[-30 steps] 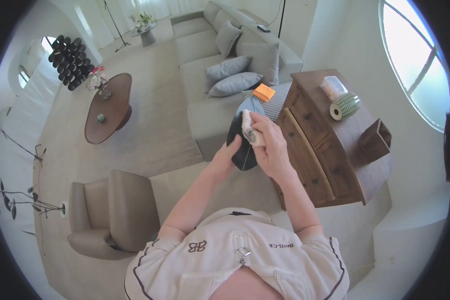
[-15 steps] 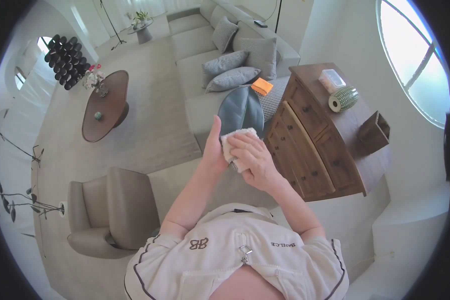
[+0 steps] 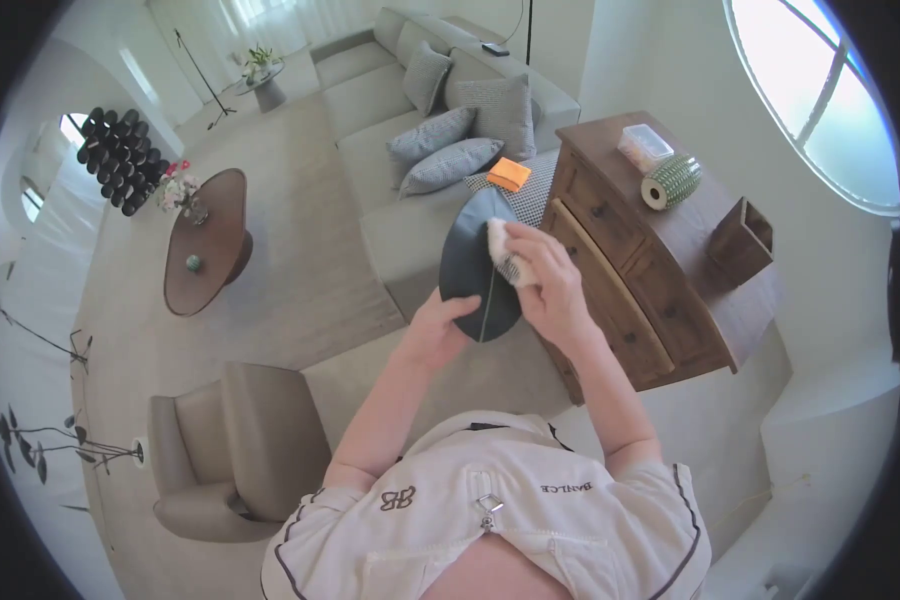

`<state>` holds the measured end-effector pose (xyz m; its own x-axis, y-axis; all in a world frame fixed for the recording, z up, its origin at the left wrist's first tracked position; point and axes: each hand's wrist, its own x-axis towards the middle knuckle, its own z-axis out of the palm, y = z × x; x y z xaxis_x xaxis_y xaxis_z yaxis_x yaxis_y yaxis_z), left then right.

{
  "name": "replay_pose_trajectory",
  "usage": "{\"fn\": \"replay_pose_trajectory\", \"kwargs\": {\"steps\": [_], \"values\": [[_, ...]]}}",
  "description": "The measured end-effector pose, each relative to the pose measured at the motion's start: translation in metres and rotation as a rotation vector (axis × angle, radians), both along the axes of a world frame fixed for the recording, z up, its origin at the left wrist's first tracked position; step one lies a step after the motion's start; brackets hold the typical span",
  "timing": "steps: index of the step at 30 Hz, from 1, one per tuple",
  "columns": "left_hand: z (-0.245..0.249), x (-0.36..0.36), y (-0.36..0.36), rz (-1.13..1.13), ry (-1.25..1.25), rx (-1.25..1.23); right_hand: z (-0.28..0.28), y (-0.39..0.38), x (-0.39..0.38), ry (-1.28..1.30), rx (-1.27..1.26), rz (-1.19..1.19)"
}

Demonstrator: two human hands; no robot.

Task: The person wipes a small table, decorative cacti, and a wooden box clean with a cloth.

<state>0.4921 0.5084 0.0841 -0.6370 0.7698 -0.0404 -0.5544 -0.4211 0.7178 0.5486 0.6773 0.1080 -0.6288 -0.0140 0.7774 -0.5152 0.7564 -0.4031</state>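
A large dark green plant leaf with a pale midrib is in front of me, between the sofa and the dresser. My left hand grips its lower left edge, thumb on the top face and the other fingers hidden underneath. In my right hand is a folded white fluffy cloth with a dark-patterned part, pressed against the leaf's right half near the midrib. Beyond the leaf tip, a folded orange cloth lies on the houndstooth throw over the sofa end.
To the right stands a wooden dresser bearing a clear plastic box, a green ribbed vase and a brown wooden container. The grey sofa is ahead. Left are an oval coffee table and a beige armchair.
My left hand has moved from beside the white cloth to the leaf and taken hold of its edge. My right hand has carried the cloth up and right onto the leaf, which is now tilted.
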Motion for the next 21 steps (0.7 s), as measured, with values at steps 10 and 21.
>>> {"fn": "replay_pose_trajectory", "kwargs": {"steps": [10, 21], "values": [[-0.011, -0.009, -0.008, -0.135, 0.205, -0.206, 0.018, 0.009, -0.020, -0.202, -0.122, -0.094], [0.011, -0.019, 0.002, -0.044, 0.462, -0.183, -0.013, -0.033, -0.011, -0.041, 0.238, 0.226]]}}
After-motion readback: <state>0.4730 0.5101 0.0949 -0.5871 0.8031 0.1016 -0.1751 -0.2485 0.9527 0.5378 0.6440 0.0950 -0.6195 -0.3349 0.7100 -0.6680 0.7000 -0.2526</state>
